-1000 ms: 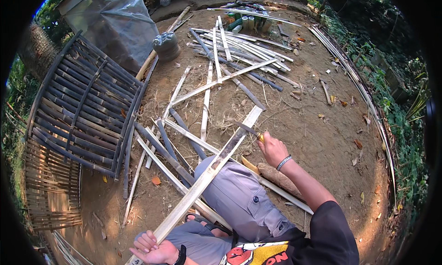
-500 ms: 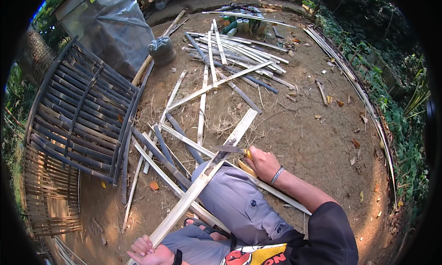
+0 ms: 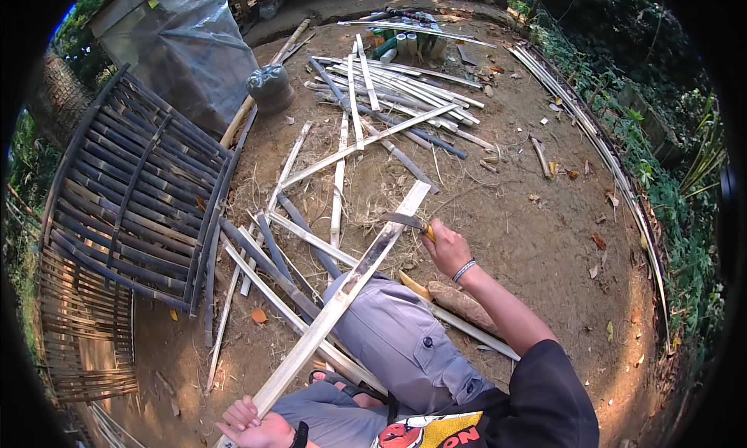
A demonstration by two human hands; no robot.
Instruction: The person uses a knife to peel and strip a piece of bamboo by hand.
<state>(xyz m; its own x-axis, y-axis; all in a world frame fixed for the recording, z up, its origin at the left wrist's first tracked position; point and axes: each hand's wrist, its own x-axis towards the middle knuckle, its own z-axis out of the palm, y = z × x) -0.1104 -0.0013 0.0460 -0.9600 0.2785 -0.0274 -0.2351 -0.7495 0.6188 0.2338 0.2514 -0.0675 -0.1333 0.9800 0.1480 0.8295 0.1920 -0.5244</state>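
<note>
A long, pale bamboo strip [image 3: 319, 331] with a dark patch lies slanted across my grey trouser leg [image 3: 381, 316]. Its near end is gripped by my left hand [image 3: 253, 426], fingers curled around it at the lower edge. My right hand [image 3: 447, 249] is closed on the yellow handle of a knife [image 3: 405, 220]. The knife's dark blade rests across the strip near its far end. Beneath my right forearm, a yellowish wooden piece [image 3: 415, 285] and a brown log-like piece [image 3: 464, 304] lie on the ground.
Split bamboo strips [image 3: 405, 90] lie heaped ahead, beyond crossed loose ones. A dark bamboo slatted frame [image 3: 140, 191] leans at left, near a full plastic bag [image 3: 270, 88]. Bottles [image 3: 401, 43] stand at the back. Long thin strips [image 3: 615, 164] line the plants at right.
My right hand has moved the knife up and forward along the strip toward its far end. The brown piece under my forearm has come into sight. My left hand stays in place.
</note>
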